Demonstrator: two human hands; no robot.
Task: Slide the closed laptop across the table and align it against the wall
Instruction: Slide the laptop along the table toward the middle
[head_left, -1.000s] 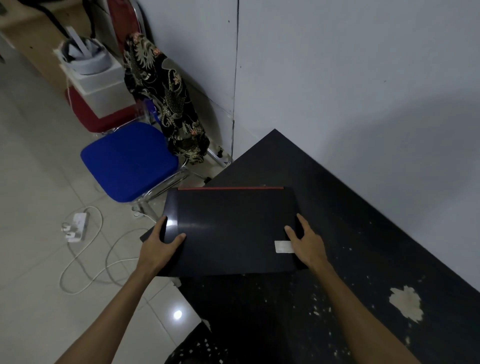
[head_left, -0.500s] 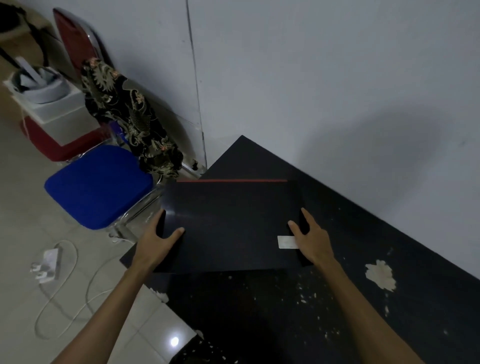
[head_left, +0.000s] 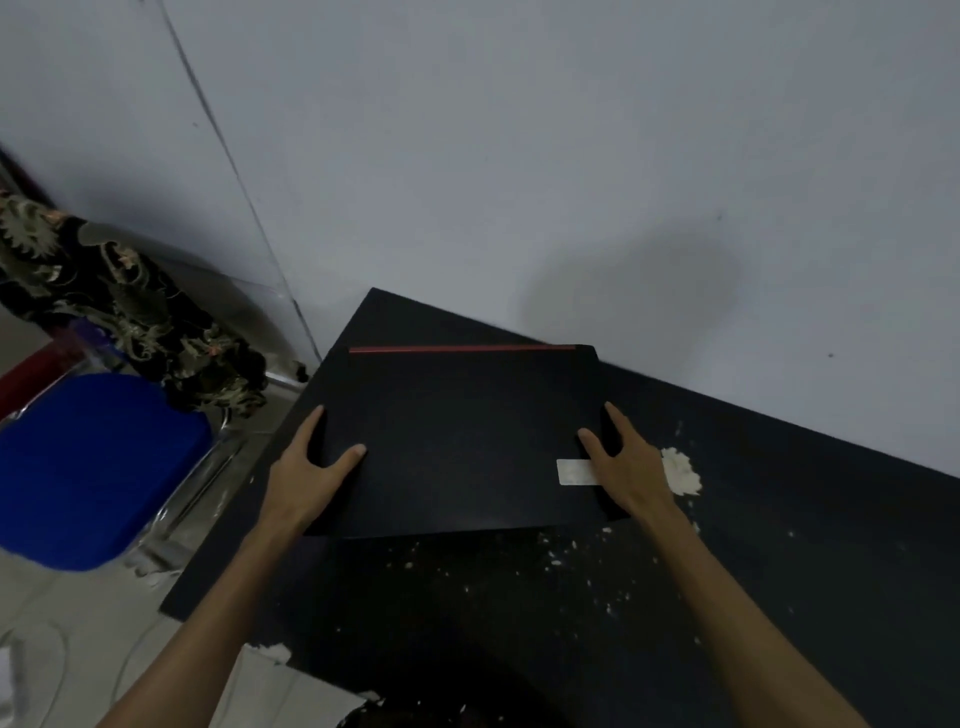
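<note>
blue padded chair seat (head_left: 93, 467) on chrome legs, far left | black dragon-print fabric (head_left: 119, 312) draped just behind the seat | white cable (head_left: 57, 670) on the pale floor below the seat | red thing behind it, too blurry to call

The laptop (head_left: 457, 441) lies on the table (head_left: 779, 545), its far right corner touching the wall (head_left: 519, 156), a chair (head_left: 93, 467) left.

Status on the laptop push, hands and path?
Left hand and right hand gripping the closed laptop sides. Far right corner near wall, edge angled. Path unobstructed.
</note>
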